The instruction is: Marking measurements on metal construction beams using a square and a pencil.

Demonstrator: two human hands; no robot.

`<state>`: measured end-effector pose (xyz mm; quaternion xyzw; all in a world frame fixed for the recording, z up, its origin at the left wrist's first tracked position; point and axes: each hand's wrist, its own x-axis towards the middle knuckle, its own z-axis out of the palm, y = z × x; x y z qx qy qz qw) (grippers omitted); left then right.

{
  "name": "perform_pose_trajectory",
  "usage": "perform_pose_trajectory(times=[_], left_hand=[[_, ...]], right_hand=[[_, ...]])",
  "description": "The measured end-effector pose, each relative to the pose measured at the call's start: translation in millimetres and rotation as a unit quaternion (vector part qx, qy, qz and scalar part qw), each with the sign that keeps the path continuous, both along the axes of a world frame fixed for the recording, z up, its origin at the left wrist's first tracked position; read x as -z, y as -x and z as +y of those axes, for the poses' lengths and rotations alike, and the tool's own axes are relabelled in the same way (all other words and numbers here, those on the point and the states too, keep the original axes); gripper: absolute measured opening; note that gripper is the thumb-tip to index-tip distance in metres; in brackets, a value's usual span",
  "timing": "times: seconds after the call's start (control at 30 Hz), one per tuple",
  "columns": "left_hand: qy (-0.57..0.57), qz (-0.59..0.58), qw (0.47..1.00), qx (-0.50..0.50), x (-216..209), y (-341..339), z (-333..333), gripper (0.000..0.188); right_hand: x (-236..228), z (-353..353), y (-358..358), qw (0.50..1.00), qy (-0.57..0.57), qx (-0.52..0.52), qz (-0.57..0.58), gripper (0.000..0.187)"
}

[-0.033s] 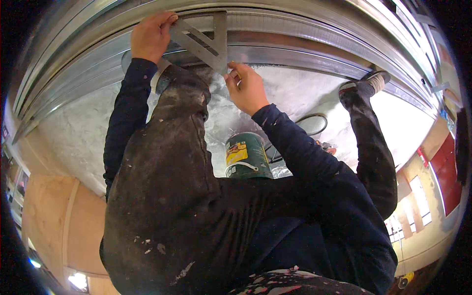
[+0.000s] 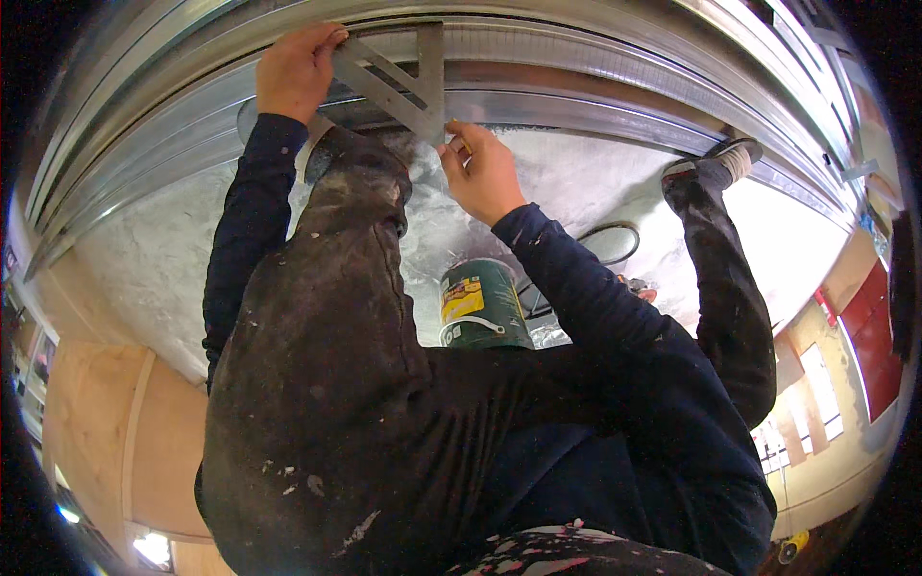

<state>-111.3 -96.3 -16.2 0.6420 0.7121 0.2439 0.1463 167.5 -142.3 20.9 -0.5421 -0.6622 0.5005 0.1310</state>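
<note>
Unmoved: metal triangle [image 2: 431,82] between left fingers [image 2: 322,42] and right fingers [image 2: 471,132].

Grey metal triangular square [image 2: 431,72], openings cut through its body, lies across long, parallel silvery metal profiles [image 2: 576,56], one straight edge running crosswise to them.
</note>
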Motion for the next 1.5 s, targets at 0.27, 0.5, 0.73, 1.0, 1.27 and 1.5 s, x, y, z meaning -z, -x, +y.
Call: perform_pose_trajectory(times=[0.27, 0.5, 0.73, 1.0, 1.27, 1.5], left_hand=[[-0.007, 0.005, 1.0, -0.013, 1.0, -1.3, -0.6, 0.016], [-0.02, -0.003, 1.0, -0.023, -1.1, -4.6, -0.8, 0.014], [-0.005, 0.015, 1.0, -0.011, -1.8, -8.6, -2.3, 0.016], [-0.033, 0.03, 0.999, -0.008, 1.6, -7.1, -0.5, 0.012], [-0.025, 0.03, 0.999, -0.003, 1.0, -6.9, -0.5, 0.013], [-0.031, 0.045, 0.999, -0.005, 2.5, -7.5, -2.9, 0.014]], right_hand=[[-4.2, 1.3, 1.2, 1.0, 0.028, 0.009, -0.001, 0.026], [-4.0, 0.3, -0.2, 1.0, 0.005, 0.004, -0.001, 0.025], [-3.2, 12.0, 2.1, 0.998, -0.052, 0.006, -0.022, 0.022], [-2.0, 84.2, 33.5, 0.985, -0.159, 0.059, -0.008, 0.016], [9.7, 98.7, 40.2, 0.978, -0.199, 0.021, -0.061, 0.018], [10.7, 28.1, 2.3, 0.997, -0.07, -0.002, -0.042, 0.014]])
